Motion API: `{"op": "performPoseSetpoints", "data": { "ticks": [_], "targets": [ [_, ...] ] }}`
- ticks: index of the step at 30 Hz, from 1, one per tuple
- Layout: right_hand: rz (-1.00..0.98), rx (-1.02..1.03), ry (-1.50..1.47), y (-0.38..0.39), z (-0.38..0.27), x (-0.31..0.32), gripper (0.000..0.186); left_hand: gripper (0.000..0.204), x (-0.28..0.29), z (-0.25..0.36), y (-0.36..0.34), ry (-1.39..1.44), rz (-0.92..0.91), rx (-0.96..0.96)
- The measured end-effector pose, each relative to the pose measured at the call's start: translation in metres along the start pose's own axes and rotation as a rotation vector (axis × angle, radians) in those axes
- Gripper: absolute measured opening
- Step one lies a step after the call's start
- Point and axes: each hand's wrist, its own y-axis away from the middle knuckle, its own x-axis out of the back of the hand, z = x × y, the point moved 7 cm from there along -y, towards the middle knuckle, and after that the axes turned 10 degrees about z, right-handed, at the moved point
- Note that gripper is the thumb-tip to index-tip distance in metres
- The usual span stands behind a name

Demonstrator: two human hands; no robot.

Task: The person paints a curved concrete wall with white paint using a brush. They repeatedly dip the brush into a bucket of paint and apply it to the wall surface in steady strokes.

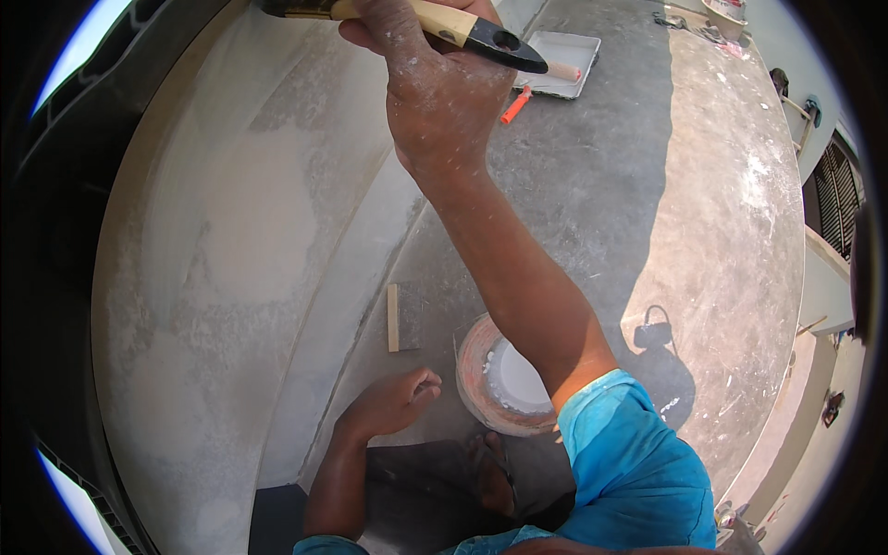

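My right hand (449, 106) reaches up and away, wrapped round the pale wooden handle of a paintbrush (453, 26). The handle's black end with a hanging hole points right; the bristle end lies at the top edge by the wall, mostly cut off. My left hand (396, 405) hangs low, fingers curled closed, with nothing seen in them. Just right of it stands a round bucket (474, 375) smeared with paint and holding white paint, partly covered by my right arm. A whitish, patchy wall (259, 213) rises on my left, with a pale strip along its foot.
Farther off on the grey floor (592, 194) lies a white paint tray (575, 51) with a roller whose handle is orange (516, 105). A small flat piece with a wooden strip (393, 317) lies near the wall's foot. Sunlit floor and scattered items are at the right.
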Motion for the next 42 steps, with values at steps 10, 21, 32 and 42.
{"op": "performPoseSetpoints", "data": {
  "ticks": [10,21,32,42],
  "targets": [
    [-0.061,0.156,0.085,0.008,-0.016,-0.007,0.02,0.039,0.001,0.003,0.001,0.006,0.006,-0.02],
    [-0.048,0.307,0.079,0.013,-0.024,-0.01,0.022,0.042,0.005,0.009,0.002,-0.009,-0.019,0.034],
    [-0.121,0.524,0.257,0.016,-0.035,-0.018,0.019,0.04,0.006,0.013,0.005,0.017,0.006,0.005],
    [-0.114,0.388,0.11,0.019,-0.039,-0.021,0.017,0.039,0.008,0.018,0.004,0.016,0.01,-0.012]
  ]
}}
